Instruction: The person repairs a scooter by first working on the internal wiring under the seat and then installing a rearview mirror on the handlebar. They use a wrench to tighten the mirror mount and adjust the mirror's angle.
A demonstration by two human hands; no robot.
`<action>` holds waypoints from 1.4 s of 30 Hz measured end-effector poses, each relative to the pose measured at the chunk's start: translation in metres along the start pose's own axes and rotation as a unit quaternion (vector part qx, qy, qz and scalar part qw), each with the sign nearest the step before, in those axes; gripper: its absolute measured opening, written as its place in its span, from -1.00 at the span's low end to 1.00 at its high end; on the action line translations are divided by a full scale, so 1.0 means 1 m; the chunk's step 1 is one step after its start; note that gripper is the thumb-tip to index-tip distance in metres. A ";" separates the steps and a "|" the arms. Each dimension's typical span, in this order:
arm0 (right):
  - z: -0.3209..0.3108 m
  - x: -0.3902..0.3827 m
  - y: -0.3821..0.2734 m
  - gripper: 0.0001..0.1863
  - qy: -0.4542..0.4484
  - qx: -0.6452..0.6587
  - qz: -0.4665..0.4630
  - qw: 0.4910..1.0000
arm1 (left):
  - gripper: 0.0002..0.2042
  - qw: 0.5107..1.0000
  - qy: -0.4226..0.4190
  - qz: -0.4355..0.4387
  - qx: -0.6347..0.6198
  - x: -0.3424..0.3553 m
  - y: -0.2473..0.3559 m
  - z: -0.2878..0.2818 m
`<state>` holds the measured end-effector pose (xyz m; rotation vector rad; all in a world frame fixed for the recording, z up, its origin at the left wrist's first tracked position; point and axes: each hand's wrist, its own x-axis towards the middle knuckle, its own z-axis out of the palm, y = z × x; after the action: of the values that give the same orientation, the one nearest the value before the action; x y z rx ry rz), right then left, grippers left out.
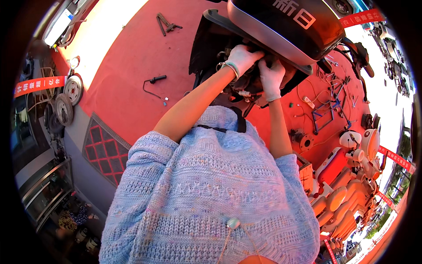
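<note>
Both my hands wear white gloves and reach into the open body of a scooter, beneath its glossy black, silver-edged cover [281,26]. My left hand [242,60] is closed, its fingers curled down at the dark opening; what they grip is hidden. Close to its right, my right hand [271,79] has thumb and fingers bent together on something too dark to make out. Below the hands, a white plug connector [244,93] shows among dark wires. A black side panel [203,48] flanks the opening on the left.
On the red floor lie a handlebar grip with a cable [157,80], a metal stand [166,25], and a blue frame [324,119] among scattered tools and cables. Wheels [64,110] lean at the left beyond a grid mat [102,147]. Several scooters [345,198] are parked at the right.
</note>
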<state>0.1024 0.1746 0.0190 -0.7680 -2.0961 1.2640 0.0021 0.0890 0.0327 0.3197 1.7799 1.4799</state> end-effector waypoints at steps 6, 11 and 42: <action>0.010 -0.015 -0.005 -0.83 0.052 0.045 0.012 0.998 | -0.73 0.977 -0.087 -0.036 -0.192 0.004 -0.001 -0.004; -0.012 -0.012 0.001 -0.79 0.057 0.020 -0.004 0.998 | -0.77 0.999 0.020 -0.031 -0.012 0.018 -0.017 0.009; 0.003 0.029 0.004 -0.59 0.009 -0.301 -0.089 0.949 | -0.81 0.895 -0.039 0.311 0.318 0.014 -0.001 -0.033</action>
<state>0.0815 0.1954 0.0191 -0.8043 -2.4963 0.5080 -0.0300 0.0737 0.0267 1.3680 2.1700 1.1902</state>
